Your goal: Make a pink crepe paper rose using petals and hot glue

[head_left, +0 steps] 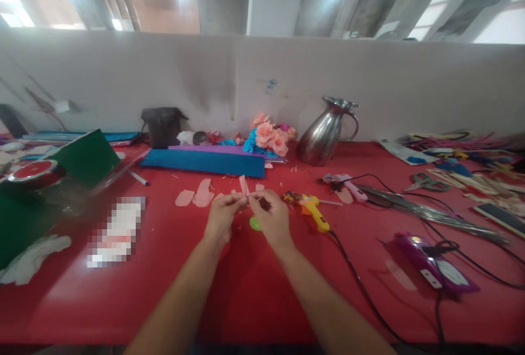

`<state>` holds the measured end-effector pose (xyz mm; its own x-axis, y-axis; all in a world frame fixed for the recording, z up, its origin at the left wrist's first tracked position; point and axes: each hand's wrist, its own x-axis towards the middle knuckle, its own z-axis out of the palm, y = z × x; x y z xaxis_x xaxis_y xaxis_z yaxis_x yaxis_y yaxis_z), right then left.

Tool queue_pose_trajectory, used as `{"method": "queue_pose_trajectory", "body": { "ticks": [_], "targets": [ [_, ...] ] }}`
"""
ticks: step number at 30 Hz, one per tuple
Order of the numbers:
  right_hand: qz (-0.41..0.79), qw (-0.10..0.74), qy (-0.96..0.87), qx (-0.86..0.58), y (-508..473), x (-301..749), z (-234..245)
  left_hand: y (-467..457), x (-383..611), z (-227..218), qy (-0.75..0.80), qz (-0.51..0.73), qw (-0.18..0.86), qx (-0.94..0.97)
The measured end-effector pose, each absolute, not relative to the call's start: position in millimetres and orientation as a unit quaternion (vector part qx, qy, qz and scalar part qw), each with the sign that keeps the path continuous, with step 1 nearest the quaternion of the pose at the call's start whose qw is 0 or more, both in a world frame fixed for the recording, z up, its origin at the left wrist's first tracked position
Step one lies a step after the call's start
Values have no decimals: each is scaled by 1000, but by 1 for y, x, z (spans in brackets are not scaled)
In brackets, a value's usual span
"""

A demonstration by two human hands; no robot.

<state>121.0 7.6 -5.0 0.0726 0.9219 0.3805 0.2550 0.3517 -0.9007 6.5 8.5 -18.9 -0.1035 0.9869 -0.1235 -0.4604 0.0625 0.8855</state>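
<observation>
Both my hands meet over the middle of the red table. My left hand and my right hand pinch a narrow pink paper piece between thumbs and fingertips. Its upper end sticks up above the fingers; the lower part is hidden. Just beyond lie several cut pink petal shapes on the table. A light green disc shows beneath my right hand. To the right of that hand rests a yellow glue gun with its black cord running toward me.
Blue sheets lie behind the petals, with pink paper flowers and a steel jug farther back. On the right are a pink glue gun, scissors and a purple power strip. Green sheets stand at left.
</observation>
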Motion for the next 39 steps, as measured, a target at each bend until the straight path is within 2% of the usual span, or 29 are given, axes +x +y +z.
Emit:
{"method": "queue_pose_trajectory", "body": {
  "ticks": [6, 13, 39],
  "targets": [
    [339, 543, -601, -478, 8, 119, -5, 10, 5, -21, 428, 618, 579, 316],
    [416, 457, -651, -441, 11, 118, -16, 12, 0, -19, 426, 628, 585, 285],
    [464, 419, -658, -420, 12, 119, -16, 10, -9, -15, 386, 594, 637, 304]
  ]
}}
